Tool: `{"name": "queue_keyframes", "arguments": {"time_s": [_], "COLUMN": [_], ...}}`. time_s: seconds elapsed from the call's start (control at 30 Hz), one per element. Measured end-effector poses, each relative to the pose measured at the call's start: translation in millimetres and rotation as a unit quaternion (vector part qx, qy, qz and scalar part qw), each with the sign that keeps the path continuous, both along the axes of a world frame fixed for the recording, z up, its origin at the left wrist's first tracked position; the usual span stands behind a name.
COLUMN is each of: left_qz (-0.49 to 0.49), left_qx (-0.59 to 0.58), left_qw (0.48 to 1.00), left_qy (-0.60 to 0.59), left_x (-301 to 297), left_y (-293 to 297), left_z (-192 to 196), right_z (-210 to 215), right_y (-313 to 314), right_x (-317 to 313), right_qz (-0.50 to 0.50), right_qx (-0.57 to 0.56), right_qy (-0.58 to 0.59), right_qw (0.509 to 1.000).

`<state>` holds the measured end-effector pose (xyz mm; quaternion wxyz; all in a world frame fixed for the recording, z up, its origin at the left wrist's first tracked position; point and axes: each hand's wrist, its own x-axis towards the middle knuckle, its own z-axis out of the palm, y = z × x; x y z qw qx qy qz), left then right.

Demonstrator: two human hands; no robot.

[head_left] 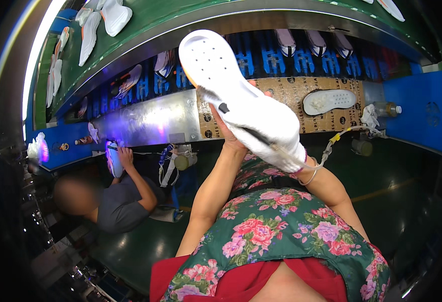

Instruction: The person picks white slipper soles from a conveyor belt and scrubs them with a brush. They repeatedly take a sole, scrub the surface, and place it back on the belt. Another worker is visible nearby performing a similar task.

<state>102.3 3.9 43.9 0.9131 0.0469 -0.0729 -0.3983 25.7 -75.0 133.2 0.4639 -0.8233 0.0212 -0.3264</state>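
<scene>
She'd do well to keep the left hand [229,132] clamped under the white sole [216,65], steadying it while the gloved right hand [266,132] pinches the brush [241,126].

Two white soles [216,65] [329,100], one plastic bottle [386,108].

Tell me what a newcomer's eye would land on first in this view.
The white shoe sole, held up at centre with its dotted underside facing the camera, gripped from below by the left hand. The right hand, in a white glove, works a brush with a thin hose against it. Next, the flowered apron low in the picture, and a co-worker bent over another shoe at the left.
</scene>
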Motion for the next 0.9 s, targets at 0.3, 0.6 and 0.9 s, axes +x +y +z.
{"name": "queue_keyframes", "arguments": {"time_s": [0.3, 0.6, 0.9], "left_qz": [-0.067, -0.092, -0.09], "left_qx": [-0.017, -0.051, -0.068], "left_qw": [0.997, 0.994, 0.994], "left_qy": [0.033, 0.027, -0.015], "left_x": [23.3, 35.9, 50.3], "left_y": [1.8, 1.7, 2.4], "left_z": [-3.0, 14.3, 13.4], "right_z": [-1.0, 0.7, -0.9], "right_y": [0.9, -6.5, -17.8], "right_x": [-1.6, -0.4, -8.1], "right_qz": [0.018, 0.057, 0.08], "right_qx": [-0.089, -0.117, -0.127], "right_qy": [0.008, -0.023, -0.01], "right_qw": [0.996, 0.991, 0.989]}}
